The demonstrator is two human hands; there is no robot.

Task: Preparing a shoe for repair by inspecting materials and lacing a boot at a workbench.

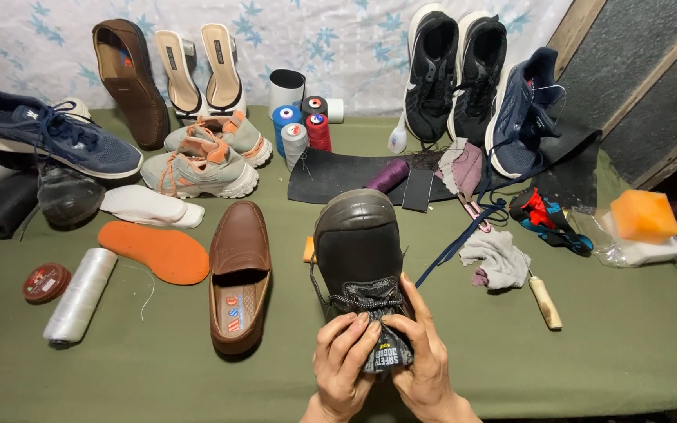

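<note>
Head view: low at centre, left hand (pixel 344 362) and right hand (pixel 423 356) side by side, palms inward, fingers curled around the tongue of a dark boot (pixel 358 251). Standing toe-away on the green table (pixel 620 337), just right of a brown loafer (pixel 239 274).

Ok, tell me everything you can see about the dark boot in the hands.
The boot is dark brownish-black, leather-looking, with a smooth rounded toe cap pointing away. It stands on the green table. Speckled laces cross near its tongue, which is grey with a label. The left hand and right hand both grip the tongue end.
</note>
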